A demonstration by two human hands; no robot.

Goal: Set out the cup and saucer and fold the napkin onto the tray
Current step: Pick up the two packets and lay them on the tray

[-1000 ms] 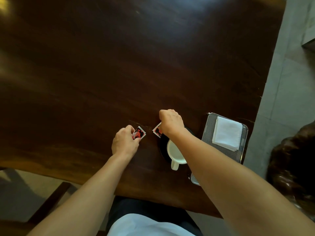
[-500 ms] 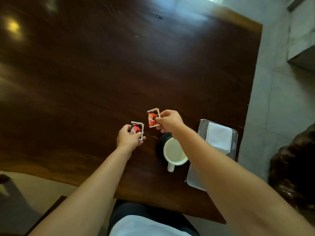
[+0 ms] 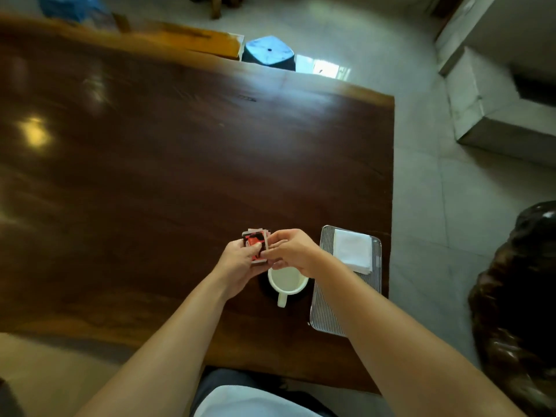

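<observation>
Gripping red packets (image 3: 255,245) in left hand (image 3: 237,266), pinching them with right hand (image 3: 293,254), lower centre; possibly fumbling them into cup (image 3: 287,281) underneath.

Both hands meet above a dark wooden table (image 3: 180,176). The left hand (image 3: 237,266) holds small red-and-black packets (image 3: 255,242); the right hand (image 3: 291,251) pinches their edge. Just below the hands, a white cup (image 3: 287,284) sits on a dark saucer (image 3: 264,288). Right of the hands, a folded white napkin (image 3: 353,249) lies on a metal tray (image 3: 326,314).
</observation>
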